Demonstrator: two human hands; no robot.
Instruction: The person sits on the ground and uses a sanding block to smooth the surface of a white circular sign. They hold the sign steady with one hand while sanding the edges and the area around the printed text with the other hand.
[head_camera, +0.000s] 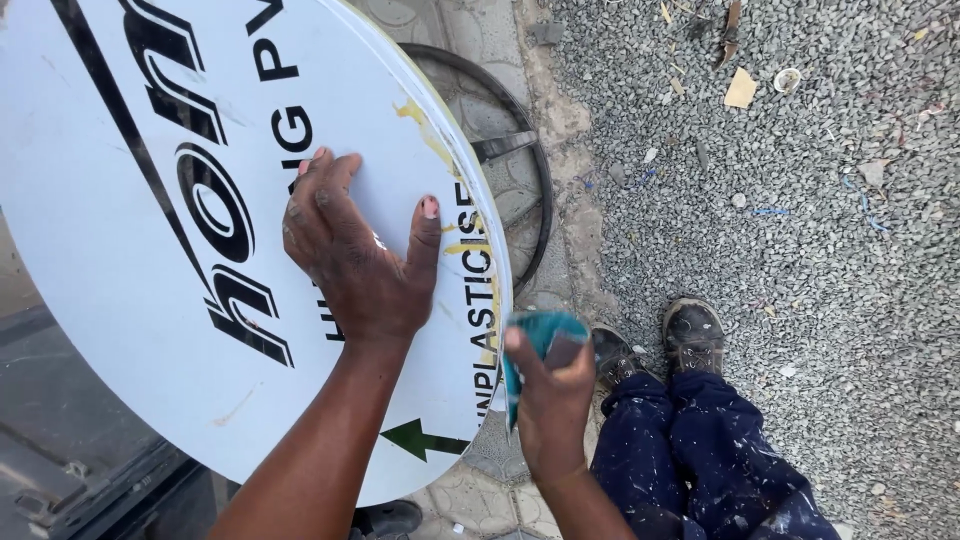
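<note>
Left hand (355, 265) presses flat, fingers spread wide, on a round white sign (150, 230) with black lettering. Right hand (548, 395), just beside its rim, has fingers pinched on a teal cloth (540, 335). Wiping seems underway; yellow smears (470, 240) beyond the left fingertips look next, needing firm rubbing.

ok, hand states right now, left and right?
Left hand: open, flat on the white round sign.
Right hand: closed, holding a teal cloth.

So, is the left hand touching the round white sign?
Touching. The head view shows the left hand pressed flat, fingers spread, on the round white sign.
</note>
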